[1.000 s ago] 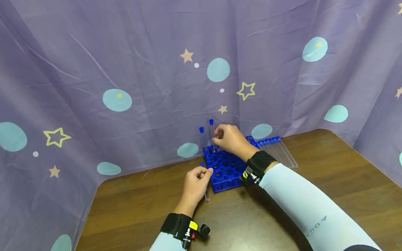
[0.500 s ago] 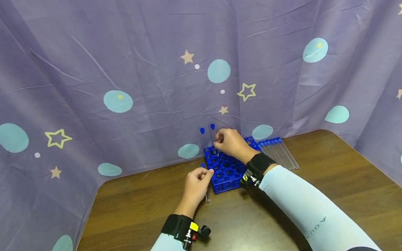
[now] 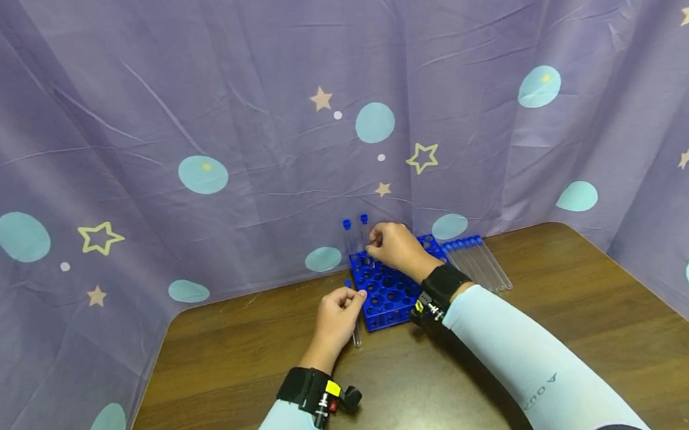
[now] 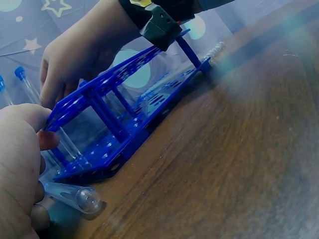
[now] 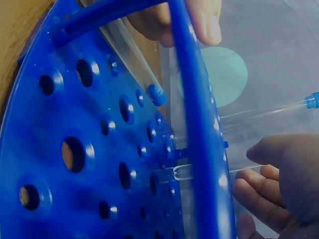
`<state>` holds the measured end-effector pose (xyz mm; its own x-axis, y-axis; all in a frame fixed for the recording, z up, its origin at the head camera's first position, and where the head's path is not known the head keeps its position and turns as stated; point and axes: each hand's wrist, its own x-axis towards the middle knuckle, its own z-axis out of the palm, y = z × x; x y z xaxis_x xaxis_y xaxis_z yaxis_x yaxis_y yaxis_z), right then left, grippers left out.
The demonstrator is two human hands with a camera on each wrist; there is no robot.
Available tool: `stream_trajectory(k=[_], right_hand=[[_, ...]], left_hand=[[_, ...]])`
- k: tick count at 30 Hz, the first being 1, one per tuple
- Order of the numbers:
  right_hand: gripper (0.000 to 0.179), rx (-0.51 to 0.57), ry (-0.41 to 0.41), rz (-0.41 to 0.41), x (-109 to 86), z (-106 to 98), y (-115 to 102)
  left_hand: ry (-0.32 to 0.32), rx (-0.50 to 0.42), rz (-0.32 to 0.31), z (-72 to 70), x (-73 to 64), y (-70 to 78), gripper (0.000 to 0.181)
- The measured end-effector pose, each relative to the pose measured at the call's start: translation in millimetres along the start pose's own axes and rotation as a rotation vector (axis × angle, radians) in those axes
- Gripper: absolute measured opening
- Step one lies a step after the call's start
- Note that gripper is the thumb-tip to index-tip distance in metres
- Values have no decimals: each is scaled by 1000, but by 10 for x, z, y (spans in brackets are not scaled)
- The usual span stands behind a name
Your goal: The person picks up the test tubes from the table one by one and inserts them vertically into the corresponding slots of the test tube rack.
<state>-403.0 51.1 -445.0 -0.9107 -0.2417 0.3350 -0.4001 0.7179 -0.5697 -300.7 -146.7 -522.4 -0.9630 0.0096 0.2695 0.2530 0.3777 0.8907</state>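
My right hand [image 3: 399, 246] pinches a clear blue-capped test tube [image 3: 365, 219] between thumb and fingers. The tube stands upright at the back left of a blue test tube rack [image 3: 389, 300], and its rounded bottom shows below the top plate in the right wrist view. Just left of it another capped test tube [image 3: 347, 225] stands in the rack. With thumb above and a finger below, my left hand [image 4: 20, 164] grips the rack's top plate at its near left side. Under that hand a test tube [image 4: 79, 199] lies along the rack, partly hidden by the fingers.
Several blue-capped test tubes [image 3: 478, 265] lie side by side on the wooden table [image 3: 239, 347], right of the rack. A purple curtain [image 3: 265, 147] with stars and ovals hangs right behind the table.
My right hand has moved down a little, and the test tube it pinches now sits lower in the rack. My left hand has stayed where it was.
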Motion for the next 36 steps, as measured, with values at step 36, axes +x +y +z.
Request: stream_trajectory(k=[36], right_hand=[[21,68,65,129,-567,-1013,832]], left_hand=[[0,36,-10,6,-8,-14,29]])
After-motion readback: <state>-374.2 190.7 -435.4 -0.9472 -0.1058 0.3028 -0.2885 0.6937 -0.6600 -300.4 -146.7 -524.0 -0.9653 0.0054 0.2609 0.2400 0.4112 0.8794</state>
